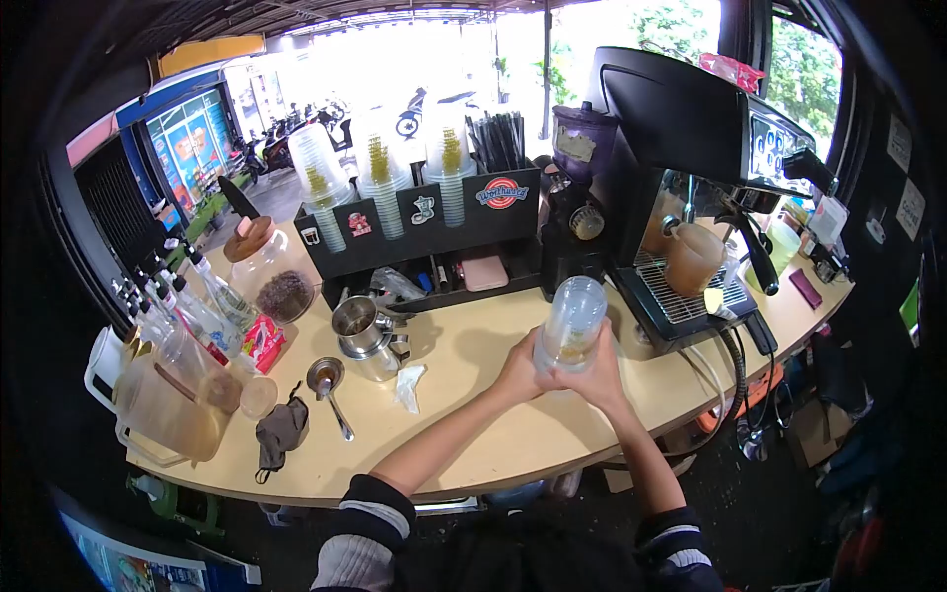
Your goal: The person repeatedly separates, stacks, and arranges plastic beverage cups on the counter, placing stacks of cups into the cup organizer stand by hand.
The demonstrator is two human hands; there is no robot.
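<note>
Both my hands are wrapped round the lower part of a clear plastic cup (576, 314) with faint yellowish print, just over the table's right half. My left hand (526, 371) closes on it from the left and my right hand (598, 373) from the right. Whether it is one cup or several nested together I cannot tell. To the left of my hands stand a steel pitcher (377, 355) and a crumpled white tissue (409, 387). A small metal bowl (324, 374) has a spoon (341, 418) in it.
Behind stands a black organizer (424, 222) with stacked clear cups and straws. A coffee machine (681, 118) with a brown-filled pitcher (694, 259) on its grate is at right. Syrup bottles (202, 316), a large plastic jug (168, 409) and a dark face mask (282, 434) are left.
</note>
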